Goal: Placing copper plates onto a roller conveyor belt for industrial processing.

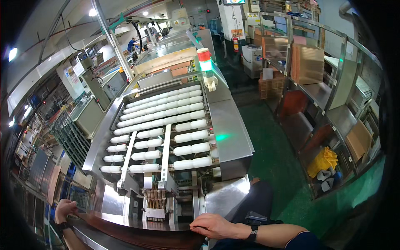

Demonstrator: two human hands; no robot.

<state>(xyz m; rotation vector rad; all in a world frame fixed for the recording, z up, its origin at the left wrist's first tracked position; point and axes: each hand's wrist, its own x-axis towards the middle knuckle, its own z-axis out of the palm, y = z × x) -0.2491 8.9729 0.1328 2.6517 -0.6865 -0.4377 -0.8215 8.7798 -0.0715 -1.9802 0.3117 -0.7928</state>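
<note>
A thin, dark copper-coloured sheet (154,238) spans the lower edge of the view, close to my body. At its left end, my left hand (65,210) is closed, fingers curled in at the sheet's edge. My right hand (211,226) pinches the other end between thumb and fingers. Just beyond the sheet stands a roller conveyor (146,143) with rows of white rollers. Two pale bars (166,150) run lengthwise over its nearer rollers. A metal bracket with several small brass-coloured fittings (155,200) sits at the conveyor's near end.
A signal lamp (205,62) glows green on the machine's right side. To the right, metal shelving (318,98) carries stacked copper-coloured panels and a yellow bag (323,161). Green floor (271,141) lies between. Dark racks (71,137) stand left. Far back, a person (133,45) is beside machinery.
</note>
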